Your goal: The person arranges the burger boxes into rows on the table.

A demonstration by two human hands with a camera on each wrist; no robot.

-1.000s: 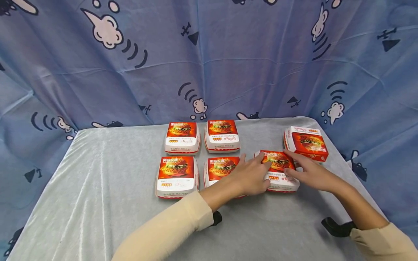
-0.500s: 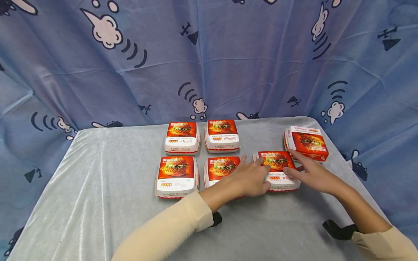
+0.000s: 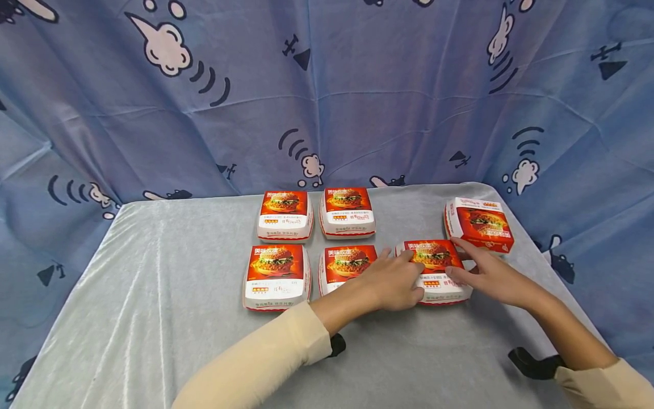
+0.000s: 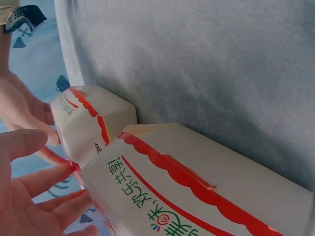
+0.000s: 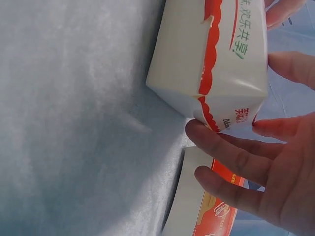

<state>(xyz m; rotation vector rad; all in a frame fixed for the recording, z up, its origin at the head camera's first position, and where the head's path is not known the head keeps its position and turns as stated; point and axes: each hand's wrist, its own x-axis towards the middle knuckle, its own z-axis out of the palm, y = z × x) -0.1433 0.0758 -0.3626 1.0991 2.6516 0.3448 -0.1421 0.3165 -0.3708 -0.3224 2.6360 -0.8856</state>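
Observation:
A red and white burger box (image 3: pixel 434 258), with a burger picture on its lid, sits between my hands at the right end of the near row. My left hand (image 3: pixel 395 281) lies along its left side, fingers outstretched over its lid and edge. From the right, my right hand (image 3: pixel 490 275) touches it; the thumb is over the lid and the other fingers are by the right side and corner. In the right wrist view several of these fingers (image 5: pixel 231 152) are spread, with one fingertip against the box's side. A neighbouring burger box (image 3: pixel 347 264) is partly hidden by my left wrist.
Another burger box (image 3: pixel 276 278) stands at the left of the near row. Two more, a left one (image 3: pixel 284 216) and a right one (image 3: pixel 347 213), form the row behind. A turned burger box (image 3: pixel 480 224) lies at the back right. Grey cloth (image 3: pixel 128 295) covers the table before a blue curtain.
The burger box between my hands has shifted slightly toward me, and both hands stay on it. My right hand has come slightly nearer too. The other boxes have not moved.

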